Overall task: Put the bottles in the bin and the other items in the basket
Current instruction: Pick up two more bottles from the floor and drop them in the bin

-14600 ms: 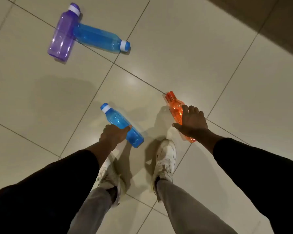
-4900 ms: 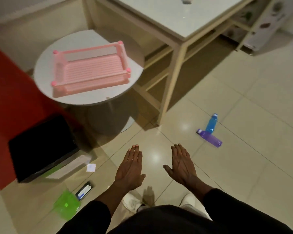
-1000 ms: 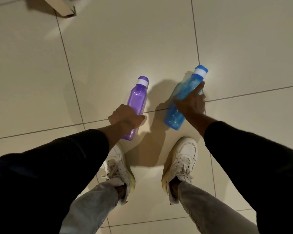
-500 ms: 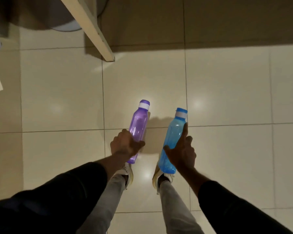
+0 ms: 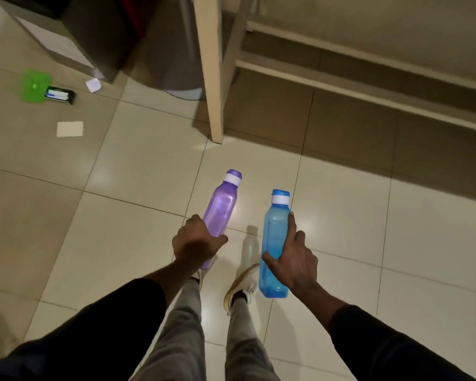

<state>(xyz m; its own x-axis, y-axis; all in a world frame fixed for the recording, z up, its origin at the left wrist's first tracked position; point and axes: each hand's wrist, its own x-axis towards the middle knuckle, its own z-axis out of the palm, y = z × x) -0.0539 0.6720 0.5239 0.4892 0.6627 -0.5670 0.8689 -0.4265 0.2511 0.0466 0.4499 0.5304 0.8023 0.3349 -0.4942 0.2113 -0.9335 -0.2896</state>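
My left hand (image 5: 194,243) is wrapped around the lower part of a purple bottle (image 5: 222,204) with a white collar, held above the floor with its cap pointing away from me. My right hand (image 5: 294,261) grips a blue bottle (image 5: 273,235) of the same shape from its right side, index finger stretched along it. At the far left on the floor lie a green lid (image 5: 35,85), a small dark box (image 5: 59,95) and two pieces of white paper (image 5: 69,129). The dark bin (image 5: 74,37) stands at the top left, partly cut off.
A pale wooden table leg (image 5: 210,70) comes down just ahead of the bottles, with low crossbars (image 5: 368,78) running right. A round grey table base (image 5: 182,78) sits behind it. My feet in white shoes (image 5: 242,287) stand on cream floor tiles.
Both bottles have been lifted off the floor and are carried forward. The view has tilted up, bringing the table leg, bin and floor items into sight.
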